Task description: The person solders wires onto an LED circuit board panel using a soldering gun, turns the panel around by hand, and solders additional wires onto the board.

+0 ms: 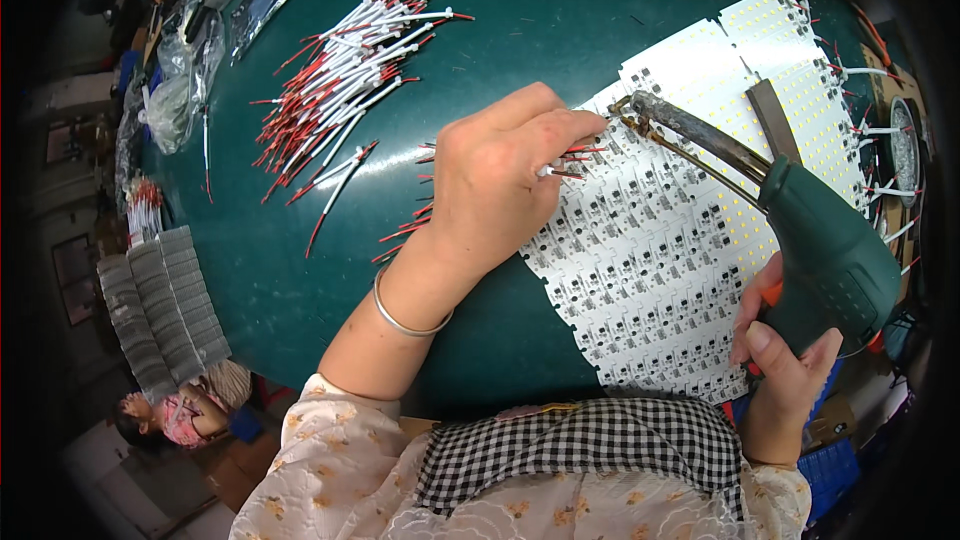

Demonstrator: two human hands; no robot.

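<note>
My right hand (785, 360) is wrapped round the handle of a dark green soldering gun (835, 250) with an orange trigger. Its long, darkened tip reaches left over a white sheet of circuit boards (650, 290). Close to that tip, my left hand (500, 170) is closed in a pinch on short wires (572, 160) with red ends and a bit of white sleeve. More red ends show behind the left wrist; whether they are held or lie on the table I cannot tell. The left fingertips partly hide the contact point at the sheet's upper left edge.
A pile of white-sleeved red wires (345, 80) lies on the green table (540, 30). A dark flat bar (772, 120) rests on the sheet. Stacked grey pieces (165, 300) and plastic bags (185, 70) line the left edge. A round metal dish (905, 140) stands right. Another person (185, 420) sits lower left.
</note>
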